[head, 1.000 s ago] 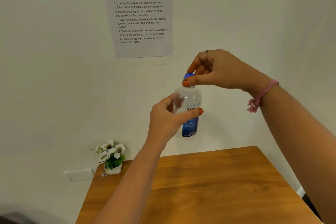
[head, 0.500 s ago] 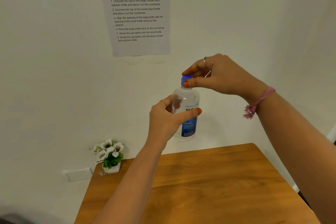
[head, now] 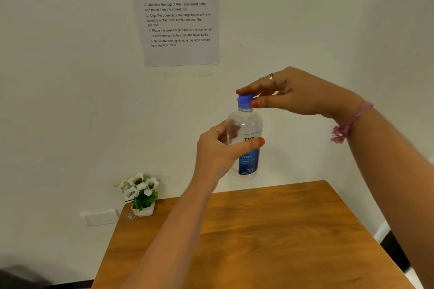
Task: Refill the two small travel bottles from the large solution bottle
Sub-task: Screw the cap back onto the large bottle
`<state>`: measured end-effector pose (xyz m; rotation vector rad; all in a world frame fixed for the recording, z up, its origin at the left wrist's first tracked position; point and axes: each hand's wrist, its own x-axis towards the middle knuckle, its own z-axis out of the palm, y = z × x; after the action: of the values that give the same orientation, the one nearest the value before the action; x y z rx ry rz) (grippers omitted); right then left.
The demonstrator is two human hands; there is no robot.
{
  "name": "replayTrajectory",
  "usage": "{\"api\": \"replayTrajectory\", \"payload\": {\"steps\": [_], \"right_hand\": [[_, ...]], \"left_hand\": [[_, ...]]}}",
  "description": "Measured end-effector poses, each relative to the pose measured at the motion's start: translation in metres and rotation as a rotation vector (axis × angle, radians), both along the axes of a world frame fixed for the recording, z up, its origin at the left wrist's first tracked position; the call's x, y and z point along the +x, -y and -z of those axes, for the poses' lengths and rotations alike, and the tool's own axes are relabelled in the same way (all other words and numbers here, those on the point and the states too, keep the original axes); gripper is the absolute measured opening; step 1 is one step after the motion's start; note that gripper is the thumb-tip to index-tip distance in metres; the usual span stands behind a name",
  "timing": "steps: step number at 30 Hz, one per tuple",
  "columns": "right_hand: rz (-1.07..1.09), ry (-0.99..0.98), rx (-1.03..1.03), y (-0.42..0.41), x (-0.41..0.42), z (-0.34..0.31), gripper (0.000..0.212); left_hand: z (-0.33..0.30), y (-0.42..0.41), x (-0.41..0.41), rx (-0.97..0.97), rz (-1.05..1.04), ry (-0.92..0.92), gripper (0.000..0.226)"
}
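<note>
The large solution bottle (head: 246, 129) is clear plastic with a blue label and is held upright in the air above the far edge of the wooden table (head: 270, 237). My left hand (head: 218, 150) grips its body from the left, thumb across the label. A blue cap (head: 244, 101) sits on the bottle's neck. My right hand (head: 293, 91) pinches that cap between thumb and fingers from the right. No small travel bottle is in view.
A small white pot of white flowers (head: 141, 195) stands at the table's far left corner. A printed instruction sheet (head: 178, 12) hangs on the white wall behind. A wall socket (head: 101, 217) sits left of the table.
My right fingers have shifted round the blue cap, leaving more of it visible. The bottle stays in my left hand at about the same height.
</note>
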<state>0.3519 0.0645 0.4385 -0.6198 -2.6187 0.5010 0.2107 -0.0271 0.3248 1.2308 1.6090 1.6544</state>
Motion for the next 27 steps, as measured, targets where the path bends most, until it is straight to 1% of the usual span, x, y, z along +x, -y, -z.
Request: {"api": "replayTrajectory", "payload": {"steps": [4,8,11,15,17,20,27], "right_hand": [[0.083,-0.186,0.032,-0.001,-0.001,0.016,0.027],[0.179,-0.27,0.114,0.002,-0.002,0.03,0.029],[0.177,-0.265,0.1,0.004,-0.001,0.032,0.029],[0.116,-0.165,0.039,0.001,0.009,0.019,0.039],[0.059,-0.114,-0.007,-0.002,0.015,0.012,0.035],[0.006,-0.044,-0.001,-0.008,0.018,0.012,0.028],[0.079,-0.215,-0.036,-0.013,0.016,0.028,0.016]], "left_hand": [[0.002,-0.003,0.004,0.005,-0.026,-0.005,0.064],[0.006,-0.005,0.007,-0.005,-0.045,-0.016,0.062],[0.009,-0.008,0.01,-0.015,-0.043,-0.017,0.06],[0.013,-0.009,0.014,-0.026,-0.02,0.011,0.06],[0.014,-0.009,0.015,-0.026,-0.005,0.026,0.062],[0.015,-0.01,0.017,-0.018,0.005,0.038,0.06],[0.019,-0.016,0.018,-0.034,-0.003,0.022,0.059]]}}
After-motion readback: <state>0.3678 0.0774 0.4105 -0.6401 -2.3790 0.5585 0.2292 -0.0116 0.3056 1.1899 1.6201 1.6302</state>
